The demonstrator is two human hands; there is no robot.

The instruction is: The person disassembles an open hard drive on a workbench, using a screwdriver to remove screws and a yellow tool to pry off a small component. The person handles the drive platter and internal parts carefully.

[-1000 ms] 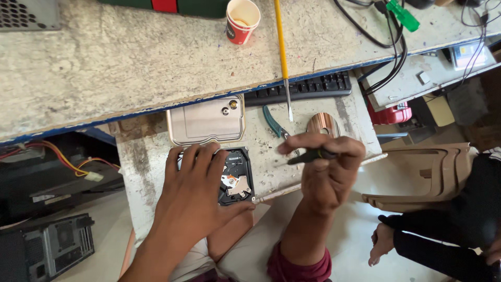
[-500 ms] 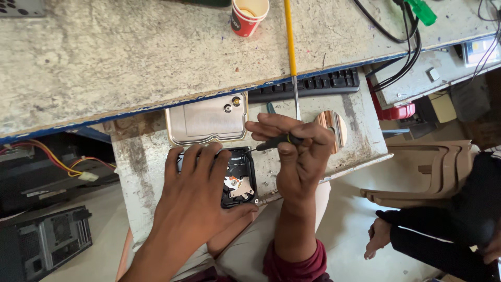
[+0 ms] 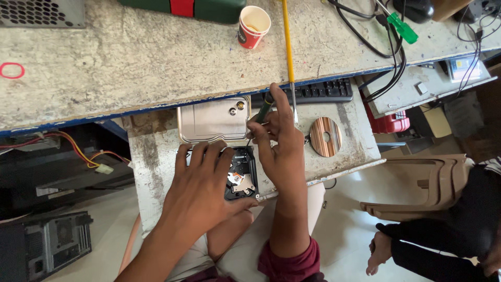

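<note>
Right hand (image 3: 282,141), screwdriver (image 3: 263,107) now upright

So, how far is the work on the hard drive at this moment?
Done: the metal cover is off and lies behind the hard drive, and a shiny disc lies to the right on the small table. In hand: the left hand presses the drive down while the right hand holds a screwdriver at its far edge. Left: the inner parts remain in the case.

L hand (image 3: 209,183) flat, R hand (image 3: 279,141) pinched.
</note>
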